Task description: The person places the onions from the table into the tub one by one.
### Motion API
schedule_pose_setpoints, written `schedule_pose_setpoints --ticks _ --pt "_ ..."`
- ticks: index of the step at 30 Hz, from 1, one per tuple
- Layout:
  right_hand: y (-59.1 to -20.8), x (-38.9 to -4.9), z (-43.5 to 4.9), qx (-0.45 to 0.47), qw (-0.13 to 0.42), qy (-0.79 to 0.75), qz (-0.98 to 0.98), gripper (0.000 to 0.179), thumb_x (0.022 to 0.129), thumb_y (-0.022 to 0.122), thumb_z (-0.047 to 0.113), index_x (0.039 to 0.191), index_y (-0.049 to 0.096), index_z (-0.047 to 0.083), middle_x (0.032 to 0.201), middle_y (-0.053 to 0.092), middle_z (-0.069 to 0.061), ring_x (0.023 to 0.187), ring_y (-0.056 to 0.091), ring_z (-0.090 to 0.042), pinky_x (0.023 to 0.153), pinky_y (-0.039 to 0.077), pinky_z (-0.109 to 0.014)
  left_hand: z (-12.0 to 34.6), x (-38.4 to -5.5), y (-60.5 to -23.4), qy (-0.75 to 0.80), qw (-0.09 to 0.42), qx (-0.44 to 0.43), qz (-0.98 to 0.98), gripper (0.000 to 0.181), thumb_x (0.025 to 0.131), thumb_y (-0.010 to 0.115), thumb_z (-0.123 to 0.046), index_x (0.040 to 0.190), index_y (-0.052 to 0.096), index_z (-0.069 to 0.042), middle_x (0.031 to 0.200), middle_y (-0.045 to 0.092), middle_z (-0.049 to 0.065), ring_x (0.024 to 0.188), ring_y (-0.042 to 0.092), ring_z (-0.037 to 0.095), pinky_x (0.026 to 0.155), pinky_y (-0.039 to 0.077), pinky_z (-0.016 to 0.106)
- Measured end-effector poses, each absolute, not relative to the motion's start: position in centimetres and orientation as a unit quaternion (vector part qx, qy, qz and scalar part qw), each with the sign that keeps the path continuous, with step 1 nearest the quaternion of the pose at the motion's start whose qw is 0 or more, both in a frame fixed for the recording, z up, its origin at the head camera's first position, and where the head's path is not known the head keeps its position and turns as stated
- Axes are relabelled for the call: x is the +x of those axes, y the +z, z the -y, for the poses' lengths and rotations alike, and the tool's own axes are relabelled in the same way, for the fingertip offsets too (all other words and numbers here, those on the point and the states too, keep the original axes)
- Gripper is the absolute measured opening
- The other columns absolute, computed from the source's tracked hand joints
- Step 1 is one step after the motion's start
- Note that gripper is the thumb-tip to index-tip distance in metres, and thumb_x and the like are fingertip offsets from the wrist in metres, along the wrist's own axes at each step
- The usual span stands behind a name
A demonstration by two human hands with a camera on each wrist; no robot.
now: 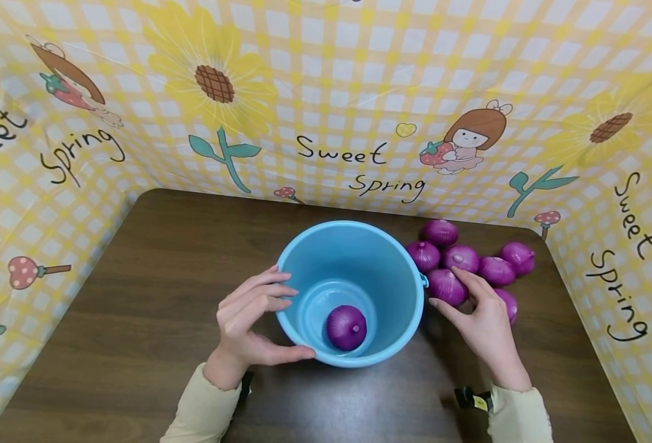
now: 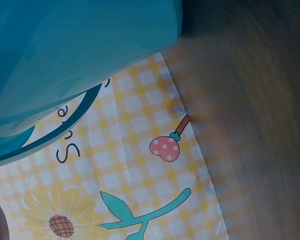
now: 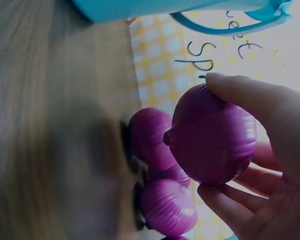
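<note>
A blue bucket (image 1: 353, 252) stands upright on the table with one purple onion (image 1: 346, 327) lying on its bottom. My left hand (image 1: 251, 320) holds the bucket at its left side, fingertips over the rim and thumb against the front edge. To the right of the bucket, my right hand (image 1: 483, 320) grips another purple onion (image 1: 446, 288) between thumb and fingers. The right wrist view shows this held onion (image 3: 212, 135) close up, its pointed tip facing left. Beyond and beside it several more purple onions (image 1: 496, 271) sit in a group.
A dark wooden table (image 1: 165, 277) carries everything. Yellow checked cloth (image 1: 326, 92) with flowers and lettering stands as walls at the back and both sides. The bucket's blue handle (image 2: 65, 127) hangs at its far side in the left wrist view.
</note>
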State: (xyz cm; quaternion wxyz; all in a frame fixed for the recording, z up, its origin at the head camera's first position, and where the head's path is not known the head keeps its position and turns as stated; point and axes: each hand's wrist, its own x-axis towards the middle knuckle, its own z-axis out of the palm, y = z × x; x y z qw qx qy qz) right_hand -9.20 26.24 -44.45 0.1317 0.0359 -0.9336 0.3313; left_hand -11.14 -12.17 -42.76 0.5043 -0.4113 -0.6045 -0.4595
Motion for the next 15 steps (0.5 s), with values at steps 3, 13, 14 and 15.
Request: schedule_pose_setpoints --ticks 3,13,14,15 --pt "-43.9 -9.1 -25.9 0.034 0.137 0.337 0.931 0.072 0.083 0.088 0.034 0.145 0.058 0.014 0.141 0.057 -0.011 0.122 0.057 -0.033 0.092 0.055 -0.058 12.2 -11.1 -42.8 -0.459 0.504 -0.411 0.605 0.065 0.071 0.088 -0.058 0.070 0.064 0.003 0.077 0.071 0.019 0.075 0.071 0.039 0.091 0.057 0.053" --pt "-42.3 -9.1 -25.0 0.040 0.166 0.343 0.923 0.073 0.080 0.090 0.031 0.144 0.059 0.017 0.141 0.058 -0.009 0.127 0.055 -0.033 0.096 0.053 -0.060 12.3 -11.1 -42.8 -0.458 0.500 -0.412 0.610 0.066 0.071 0.087 -0.059 0.071 0.065 0.003 0.078 0.071 0.019 0.076 0.072 0.038 0.092 0.057 0.052" --pt "-42.1 -9.1 -24.9 0.041 0.170 0.343 0.923 0.073 0.080 0.090 0.031 0.144 0.060 0.017 0.141 0.058 -0.008 0.128 0.055 -0.032 0.096 0.053 -0.059 12.3 -11.1 -42.8 -0.458 0.500 -0.412 0.609 0.066 0.071 0.087 -0.059 0.071 0.065 0.003 0.078 0.071 0.019 0.076 0.072 0.038 0.092 0.057 0.052" --pt "-42.0 -9.2 -24.9 0.042 0.173 0.344 0.922 0.073 0.080 0.090 0.031 0.144 0.060 0.017 0.141 0.058 -0.008 0.128 0.055 -0.032 0.097 0.052 -0.059 12.3 -11.1 -42.8 -0.458 0.501 -0.412 0.608 0.065 0.071 0.088 -0.059 0.071 0.065 0.003 0.077 0.071 0.019 0.076 0.072 0.038 0.091 0.057 0.052"
